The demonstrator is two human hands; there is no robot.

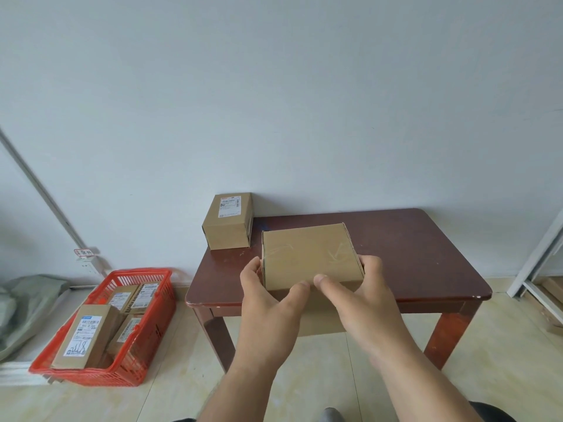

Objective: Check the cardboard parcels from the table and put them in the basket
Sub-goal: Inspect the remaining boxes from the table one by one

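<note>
Clamping the flat parcel (pixel 307 257) between left hand (pixel 268 300) and right hand (pixel 362 296), each grip closed.

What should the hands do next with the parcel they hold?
Probably turn the flat parcel over: both the left hand and right hand grip it, no label shows on top, and parcels in the basket show theirs.
</note>
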